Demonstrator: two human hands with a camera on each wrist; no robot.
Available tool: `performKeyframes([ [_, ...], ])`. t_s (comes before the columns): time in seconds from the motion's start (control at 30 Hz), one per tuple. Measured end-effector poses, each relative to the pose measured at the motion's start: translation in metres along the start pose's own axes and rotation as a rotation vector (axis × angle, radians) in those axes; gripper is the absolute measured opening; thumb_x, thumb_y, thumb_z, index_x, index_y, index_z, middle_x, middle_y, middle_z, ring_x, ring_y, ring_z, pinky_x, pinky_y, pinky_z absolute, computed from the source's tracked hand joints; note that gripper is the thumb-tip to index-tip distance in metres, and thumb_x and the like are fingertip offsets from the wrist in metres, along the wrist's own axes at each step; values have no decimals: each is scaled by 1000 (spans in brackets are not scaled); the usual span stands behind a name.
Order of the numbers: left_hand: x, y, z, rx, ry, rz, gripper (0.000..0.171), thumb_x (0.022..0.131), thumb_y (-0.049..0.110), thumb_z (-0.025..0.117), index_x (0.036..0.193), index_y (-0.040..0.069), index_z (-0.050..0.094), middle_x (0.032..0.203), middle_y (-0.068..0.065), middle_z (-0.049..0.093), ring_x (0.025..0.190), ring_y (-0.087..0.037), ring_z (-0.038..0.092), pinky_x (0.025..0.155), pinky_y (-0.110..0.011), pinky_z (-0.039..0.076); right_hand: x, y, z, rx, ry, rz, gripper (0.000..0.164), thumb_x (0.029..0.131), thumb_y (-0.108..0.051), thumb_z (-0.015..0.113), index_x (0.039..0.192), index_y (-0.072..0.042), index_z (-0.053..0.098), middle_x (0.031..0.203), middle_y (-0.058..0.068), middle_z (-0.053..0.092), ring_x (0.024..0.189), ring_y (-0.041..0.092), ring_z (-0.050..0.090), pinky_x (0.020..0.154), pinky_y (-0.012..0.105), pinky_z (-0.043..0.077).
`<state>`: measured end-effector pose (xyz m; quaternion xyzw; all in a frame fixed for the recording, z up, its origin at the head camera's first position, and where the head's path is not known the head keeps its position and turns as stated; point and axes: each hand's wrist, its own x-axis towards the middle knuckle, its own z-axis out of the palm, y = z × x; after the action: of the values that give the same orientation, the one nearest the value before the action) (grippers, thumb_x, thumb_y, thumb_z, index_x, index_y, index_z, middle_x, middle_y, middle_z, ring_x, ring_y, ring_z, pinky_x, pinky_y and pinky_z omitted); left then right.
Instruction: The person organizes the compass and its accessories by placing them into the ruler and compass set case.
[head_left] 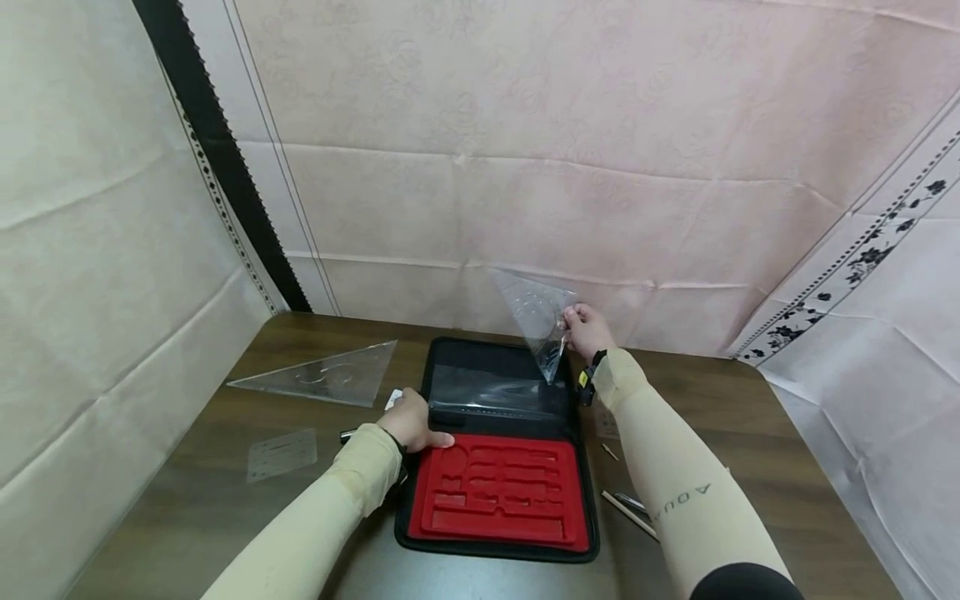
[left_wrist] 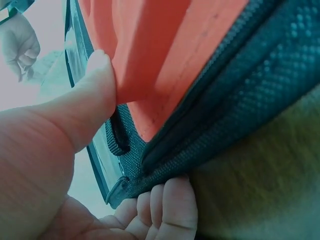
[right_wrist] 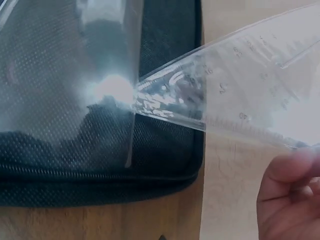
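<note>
A black zip case (head_left: 588, 500) lies unfolded on the table, with a red moulded tray (head_left: 498, 479) in its near half and a clear plastic pocket (head_left: 480, 387) in its far half. My left hand (head_left: 408, 421) grips the case's left side, thumb on the tray's corner and fingertips (left_wrist: 180, 202) under the edge. With thumb and fingers, my right hand (head_left: 588, 329) pinches a transparent set square (head_left: 528, 304) along its edge. The set square is tilted above the far half. In the right wrist view its narrow tip meets the edge of the pocket.
Left of the case lie another clear set square (head_left: 330, 375) and a clear stencil plate (head_left: 282, 456). A small white piece (head_left: 393, 399) is beside my left hand. A wooden pencil (head_left: 628, 517) and a metal tool (head_left: 630, 502) lie to the right. A cloth wall borders the table's back.
</note>
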<state>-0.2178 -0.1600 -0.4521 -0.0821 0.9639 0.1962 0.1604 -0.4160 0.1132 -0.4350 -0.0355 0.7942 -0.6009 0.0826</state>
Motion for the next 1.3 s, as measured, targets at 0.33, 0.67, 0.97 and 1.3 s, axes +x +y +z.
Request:
performKeyframes([
  [0.33,1,0,1,60,-40,57,97,77,49,79,129,-22,38,130,-34,44,117,-38,50,100,-43,40,-2,-9,17,-166,-87,-74,28,106,-29,37,102,-4,48,89,12,51,55,19,43,52,32,42],
  [0.67,-4,6,5,74,-57,102,90,77,49,78,123,-20,45,123,-32,49,114,-40,52,98,-44,42,-1,10,-2,-114,-99,27,28,106,-26,39,100,1,44,70,6,42,46,15,38,44,29,35],
  [0.97,-5,-4,6,35,-93,105,82,77,46,80,119,-18,49,120,-30,51,106,-36,57,94,-44,45,-13,19,9,-285,-153,30,27,106,-23,40,110,-1,54,73,7,46,51,17,42,54,32,45],
  [1.3,-7,-8,0,39,-109,106,82,77,46,79,118,-18,48,118,-30,52,105,-36,58,93,-43,45,-17,19,31,-586,-61,-154,34,105,-23,43,128,-4,58,98,10,62,79,22,55,73,38,44],
])
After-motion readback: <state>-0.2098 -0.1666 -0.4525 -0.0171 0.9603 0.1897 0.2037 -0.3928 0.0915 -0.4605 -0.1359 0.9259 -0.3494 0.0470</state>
